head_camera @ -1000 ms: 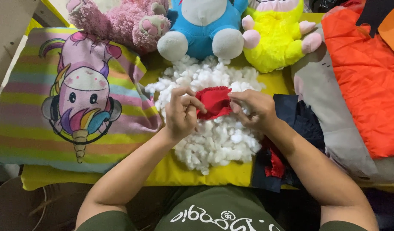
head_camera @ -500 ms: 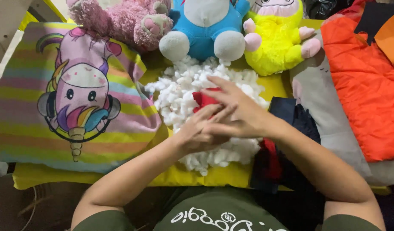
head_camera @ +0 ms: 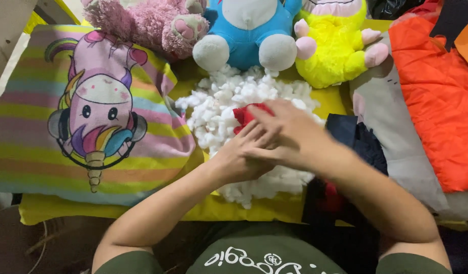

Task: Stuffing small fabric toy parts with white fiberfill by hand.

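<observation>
1. Red fabric piece [head_camera: 245,115] lies on the white stuffing pile [head_camera: 229,109], mostly covered by both hands; only its upper-left corner shows.
2. Right hand [head_camera: 290,134] lies over the red fabric piece, fingers extended and pressing flat. Left hand [head_camera: 241,157] sits just below it, fingers curled against the fabric; a firm grasp cannot be told.
3. Around the pile: blue plush [head_camera: 246,30] and yellow plush [head_camera: 333,48] just above, unicorn cushion [head_camera: 92,111] left, dark cloth [head_camera: 358,139] right.
4. All rest on a yellow sheet [head_camera: 107,213]; orange jacket [head_camera: 437,96] far right.
</observation>
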